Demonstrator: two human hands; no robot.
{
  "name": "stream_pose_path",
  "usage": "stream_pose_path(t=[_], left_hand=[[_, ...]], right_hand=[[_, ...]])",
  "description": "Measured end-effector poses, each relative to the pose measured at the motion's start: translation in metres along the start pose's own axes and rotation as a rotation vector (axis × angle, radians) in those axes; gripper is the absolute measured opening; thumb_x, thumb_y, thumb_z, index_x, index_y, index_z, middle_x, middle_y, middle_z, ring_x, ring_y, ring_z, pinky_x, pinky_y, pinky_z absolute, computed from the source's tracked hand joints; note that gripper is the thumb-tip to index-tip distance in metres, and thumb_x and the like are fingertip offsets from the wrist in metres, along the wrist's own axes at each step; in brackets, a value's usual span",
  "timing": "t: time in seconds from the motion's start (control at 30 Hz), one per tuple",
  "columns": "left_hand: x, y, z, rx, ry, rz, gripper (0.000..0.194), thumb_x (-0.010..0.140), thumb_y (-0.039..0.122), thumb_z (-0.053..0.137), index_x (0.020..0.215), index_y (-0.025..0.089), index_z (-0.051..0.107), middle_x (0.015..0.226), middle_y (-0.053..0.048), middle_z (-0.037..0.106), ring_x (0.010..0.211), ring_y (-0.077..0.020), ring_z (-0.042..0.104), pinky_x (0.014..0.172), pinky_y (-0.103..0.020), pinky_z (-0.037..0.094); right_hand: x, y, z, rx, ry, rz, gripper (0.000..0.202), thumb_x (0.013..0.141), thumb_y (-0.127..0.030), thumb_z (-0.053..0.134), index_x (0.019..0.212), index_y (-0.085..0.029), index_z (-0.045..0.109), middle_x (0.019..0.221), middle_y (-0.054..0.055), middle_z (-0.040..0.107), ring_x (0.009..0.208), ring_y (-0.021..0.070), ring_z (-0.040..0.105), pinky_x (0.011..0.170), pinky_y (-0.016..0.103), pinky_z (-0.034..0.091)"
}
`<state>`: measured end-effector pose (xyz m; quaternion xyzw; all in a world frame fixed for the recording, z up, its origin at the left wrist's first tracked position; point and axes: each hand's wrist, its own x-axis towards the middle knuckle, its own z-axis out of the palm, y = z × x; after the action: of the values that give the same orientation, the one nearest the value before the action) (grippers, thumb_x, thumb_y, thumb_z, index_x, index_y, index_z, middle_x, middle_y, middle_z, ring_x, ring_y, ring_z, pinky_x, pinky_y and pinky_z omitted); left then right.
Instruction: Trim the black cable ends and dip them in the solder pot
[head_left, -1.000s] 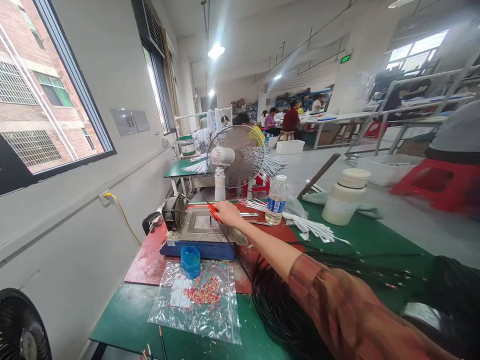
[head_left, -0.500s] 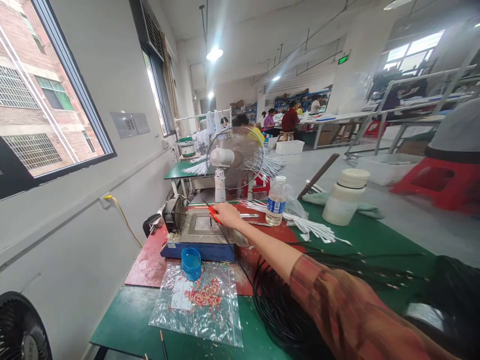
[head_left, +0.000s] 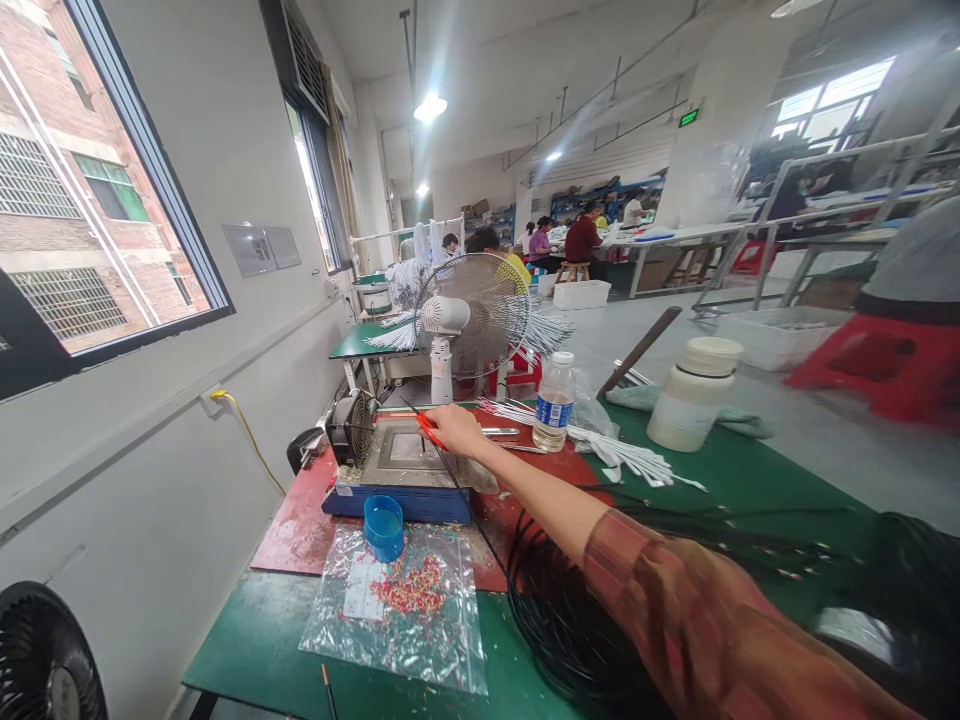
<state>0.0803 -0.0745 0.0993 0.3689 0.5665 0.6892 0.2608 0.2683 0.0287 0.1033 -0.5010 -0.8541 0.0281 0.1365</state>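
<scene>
My right hand reaches out over a blue-sided hot plate with a flat metal top. Its fingers are closed around a red-handled tool whose thin dark tip points up and left; the kind is too small to tell. A black cable runs from under that hand down to a large coil of black cable on the green table. Whether the fingers also grip the cable is hidden. My left hand is out of view. Another black cable end with a coppery tip pokes up at the bottom edge.
Red and yellow scraps lie on a clear plastic bag beside a blue cup. A small black fan stands at the plate's left. A water bottle, white wires and a white jar are to the right.
The view has shifted very slightly. My right hand stays over the hot plate with the red-handled tool.
</scene>
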Motion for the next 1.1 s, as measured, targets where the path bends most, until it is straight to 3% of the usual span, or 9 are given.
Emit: stream_pose_path(t=[0.23,0.73,0.87,1.1], left_hand=[[0.001,-0.003,0.002,0.009,0.023,-0.015,0.009,0.076,0.031,0.052,0.068,0.029,0.056,0.077,0.004,0.064,0.113,-0.0241,0.053,0.072,-0.038,0.059],[-0.003,0.003,0.0,-0.01,0.023,-0.036,0.007,0.07,0.03,0.06,0.066,0.029,0.054,0.066,0.003,0.063,0.105,-0.0215,0.059,0.063,-0.033,0.06],[0.0,0.001,-0.003,0.0,0.026,-0.038,0.009,0.067,0.029,0.063,0.071,0.028,0.056,0.074,0.003,0.065,0.105,-0.0213,0.058,0.065,-0.031,0.06],[0.007,-0.008,-0.006,0.023,0.061,-0.033,0.006,0.073,0.03,0.055,0.074,0.03,0.061,0.093,0.007,0.063,0.122,-0.0294,0.043,0.072,-0.042,0.058]], right_hand=[[-0.001,-0.002,-0.003,-0.014,-0.006,-0.018,0.031,0.086,-0.038,0.04,0.088,-0.022,0.066,0.084,0.006,0.066,0.08,0.0176,0.059,0.058,0.021,0.032],[-0.004,-0.004,-0.005,-0.03,-0.017,-0.017,0.029,0.086,-0.038,0.04,0.086,-0.023,0.065,0.083,0.006,0.066,0.08,0.0177,0.059,0.055,0.021,0.031],[-0.003,-0.004,-0.004,-0.03,-0.019,-0.004,0.029,0.086,-0.039,0.041,0.087,-0.023,0.065,0.084,0.005,0.066,0.08,0.0178,0.059,0.056,0.021,0.032],[-0.002,-0.002,-0.003,-0.024,-0.014,0.001,0.029,0.085,-0.039,0.041,0.087,-0.023,0.065,0.085,0.006,0.066,0.081,0.0179,0.059,0.058,0.021,0.033]])
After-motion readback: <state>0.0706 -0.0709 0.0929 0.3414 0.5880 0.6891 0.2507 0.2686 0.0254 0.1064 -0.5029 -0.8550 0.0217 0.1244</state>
